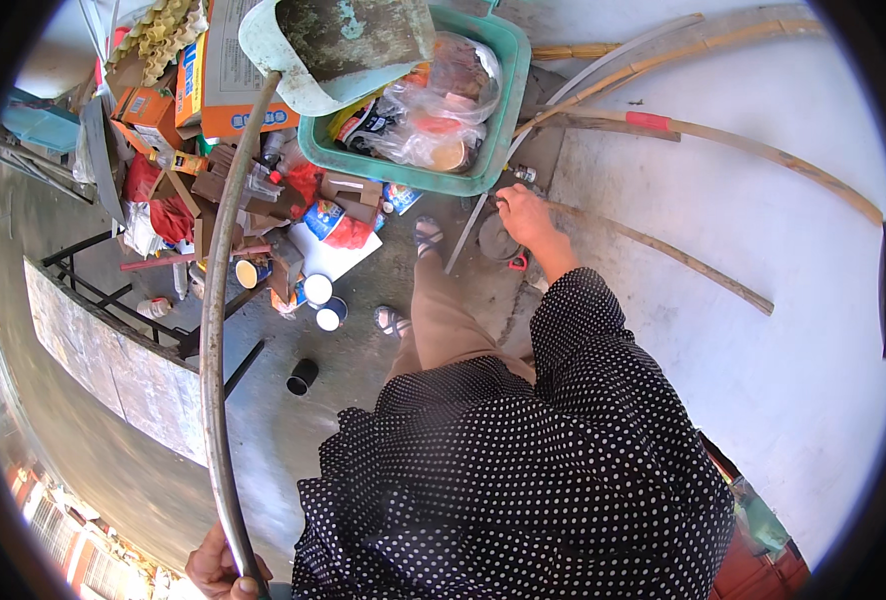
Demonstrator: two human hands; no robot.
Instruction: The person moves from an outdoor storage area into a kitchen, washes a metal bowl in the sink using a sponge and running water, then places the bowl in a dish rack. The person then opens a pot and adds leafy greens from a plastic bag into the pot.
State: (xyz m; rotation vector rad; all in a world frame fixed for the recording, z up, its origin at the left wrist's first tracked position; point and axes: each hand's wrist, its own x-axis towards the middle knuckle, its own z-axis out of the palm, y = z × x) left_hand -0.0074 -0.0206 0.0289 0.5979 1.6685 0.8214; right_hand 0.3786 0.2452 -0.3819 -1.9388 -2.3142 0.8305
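Observation:
My left hand (222,566) grips the lower end of a long metal handle (222,315). At the handle's far end is a worn pale-green dustpan (300,64), its tray dirty, over the edge of a green plastic bin (519,90). Clear plastic bags of rubbish (443,112) fill the bin. My right hand (522,214) reaches past the bin's near right corner with curled fingers. Close to it are a wooden stick (660,251), a small labelled container (524,172) and a round lid-like disc (498,236). Whether the fingers hold anything is unclear.
Cardboard boxes (244,67), paper cups (250,272) and red bags (169,217) are heaped on the left. A board on a black metal frame (113,360) and a black cup (303,376) are nearer. Bamboo poles (758,142) lean along the white wall (788,247).

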